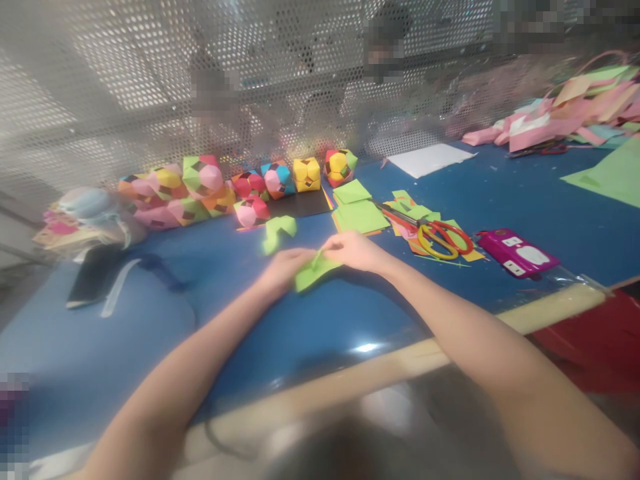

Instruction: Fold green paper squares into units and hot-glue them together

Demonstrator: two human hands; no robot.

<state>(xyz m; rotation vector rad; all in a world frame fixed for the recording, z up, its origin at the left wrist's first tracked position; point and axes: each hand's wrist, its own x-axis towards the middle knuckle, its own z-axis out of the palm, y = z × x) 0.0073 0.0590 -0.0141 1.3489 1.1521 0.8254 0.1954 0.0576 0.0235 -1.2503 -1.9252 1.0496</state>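
Note:
Between my two hands is a light green sheet of paper [316,272], partly folded, just above the blue tabletop. My left hand [287,268] pinches its left edge. The fingers of my right hand [353,251] are closed on its upper right side. Beyond my left hand lies a folded green paper piece [278,233]. A stack of green paper squares [359,212] sits just past my right hand. Scissors [445,240] with yellow and red handles rest on loose paper pieces to the right.
Several colourful folded paper balls [203,175] line the back by a perforated metal screen [150,87]. A purple case [517,253] lies at right, a white sheet [431,160] behind it. A dark phone-like object [95,275] is at left. Cut paper [560,120] heaps at the far right.

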